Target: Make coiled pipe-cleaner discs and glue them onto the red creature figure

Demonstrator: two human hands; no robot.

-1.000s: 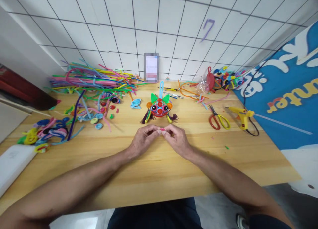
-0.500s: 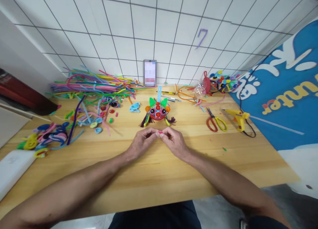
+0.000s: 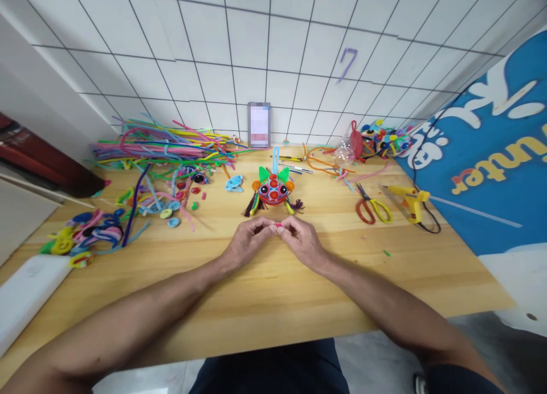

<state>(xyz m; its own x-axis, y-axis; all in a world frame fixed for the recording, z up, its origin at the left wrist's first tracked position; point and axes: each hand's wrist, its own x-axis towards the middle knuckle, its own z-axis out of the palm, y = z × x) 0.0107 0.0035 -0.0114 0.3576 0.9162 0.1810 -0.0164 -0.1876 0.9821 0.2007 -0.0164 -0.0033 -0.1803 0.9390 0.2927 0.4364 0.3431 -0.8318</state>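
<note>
Hands [image 3: 249, 240] [image 3: 304, 241] pinch 1 tiny, bright pinkish-red piece [image 3: 278, 225] between them, its shape mostly hidden.

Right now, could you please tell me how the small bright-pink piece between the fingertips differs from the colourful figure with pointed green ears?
The small bright-pink piece is pinched by the left hand and right hand, while the colourful figure with pointed green ears rests on the wooden table. The piece looks tiny; the figure is far larger. The piece shows only pink; the figure is multicoloured. Both are near the picture's centre.
</note>
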